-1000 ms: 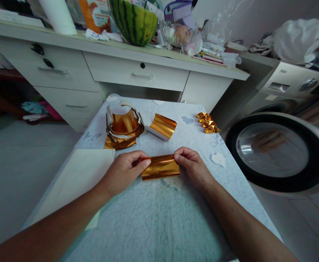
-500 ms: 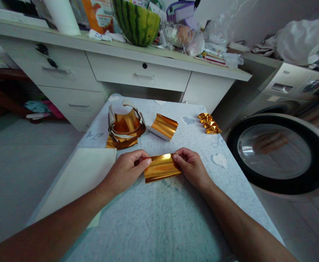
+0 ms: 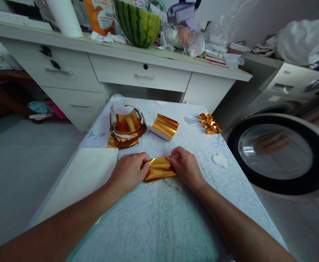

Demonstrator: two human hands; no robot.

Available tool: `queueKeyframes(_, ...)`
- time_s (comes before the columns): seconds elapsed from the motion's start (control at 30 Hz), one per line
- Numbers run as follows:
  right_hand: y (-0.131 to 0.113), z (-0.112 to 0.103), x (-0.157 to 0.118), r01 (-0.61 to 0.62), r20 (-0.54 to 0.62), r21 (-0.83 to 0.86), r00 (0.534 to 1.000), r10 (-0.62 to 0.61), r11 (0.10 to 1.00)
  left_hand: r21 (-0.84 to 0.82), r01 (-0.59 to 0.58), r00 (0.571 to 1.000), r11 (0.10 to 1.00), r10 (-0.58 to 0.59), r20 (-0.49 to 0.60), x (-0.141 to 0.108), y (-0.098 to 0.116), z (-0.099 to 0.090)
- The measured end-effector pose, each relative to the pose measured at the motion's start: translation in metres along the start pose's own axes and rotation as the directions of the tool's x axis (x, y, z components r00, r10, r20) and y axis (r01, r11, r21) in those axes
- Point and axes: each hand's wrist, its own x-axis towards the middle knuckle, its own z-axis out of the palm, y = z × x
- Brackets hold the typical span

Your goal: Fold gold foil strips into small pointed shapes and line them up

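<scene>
A shiny gold foil sheet (image 3: pixel 161 168) lies across the middle of the table, held at both upper corners. My left hand (image 3: pixel 132 169) pinches its left end with thumb and fingers. On the right end, my right hand (image 3: pixel 186 165) has its fingers closed on the foil. Beyond my hands, a curled gold sheet (image 3: pixel 165 126) with a white underside rests on the cloth. Curved gold strips and sheets (image 3: pixel 127 125) form a loose ring at the back left. Several folded gold pieces (image 3: pixel 210 123) stand in a row at the back right.
The table has a pale blue patterned cloth (image 3: pixel 159 225). A cream sheet (image 3: pixel 85 174) lies at its left. Behind stands a counter (image 3: pixel 170 56) bearing a cut watermelon (image 3: pixel 137 23) and plastic bags. An open washing machine door (image 3: pixel 279 153) is beside the table's right edge.
The gold sheet looks narrower and more creased along its top edge. My left hand has turned, its fingers curled closer, and my right hand has moved slightly left.
</scene>
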Motion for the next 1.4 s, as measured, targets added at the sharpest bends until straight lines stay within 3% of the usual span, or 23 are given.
queueKeyframes(0.2, -0.006, 0.000, 0.001, 0.034, 0.021, -0.191, 0.999, -0.031, 0.981, 0.108, -0.042, 0.999, 0.993, 0.042, 0.004, 0.001, 0.001, 0.004)
queueKeyframes(0.33, -0.009, -0.001, 0.001, 0.052, 0.054, -0.238, 0.998, -0.041, 0.970, 0.123, -0.070, 0.984, 0.990, 0.088, -0.154, 0.000, 0.002, 0.007)
queueKeyframes(0.43, -0.009, -0.002, 0.002, 0.086, 0.077, -0.243, 0.995, -0.069, 0.966, 0.141, -0.191, 0.952, 0.971, 0.218, -0.213, 0.000, 0.000, 0.010)
queueKeyframes(0.57, -0.009, -0.003, 0.003, 0.120, 0.100, -0.264, 0.990, -0.096, 0.957, 0.093, -0.368, 0.922, 0.925, 0.376, -0.096, 0.005, -0.007, 0.015)
queueKeyframes(0.7, -0.009, -0.003, 0.003, 0.136, 0.102, -0.278, 0.988, -0.112, 0.951, 0.038, -0.438, 0.899, 0.898, 0.437, 0.034, 0.009, -0.011, 0.016)
queueKeyframes(0.83, -0.007, -0.004, 0.004, 0.195, 0.144, -0.240, 0.976, -0.164, 0.951, 0.009, -0.435, 0.897, 0.900, 0.433, 0.088, 0.009, -0.005, 0.010)
queueKeyframes(1.03, -0.005, -0.008, 0.008, 0.300, 0.230, -0.207, 0.940, -0.251, 0.931, -0.005, -0.402, 0.912, 0.916, 0.401, 0.087, 0.002, 0.003, 0.003)
queueKeyframes(1.4, -0.025, -0.012, -0.010, 0.270, 0.283, -0.449, 0.947, -0.152, 0.852, 0.039, -0.391, 0.916, 0.920, 0.384, 0.114, -0.002, 0.005, 0.004)
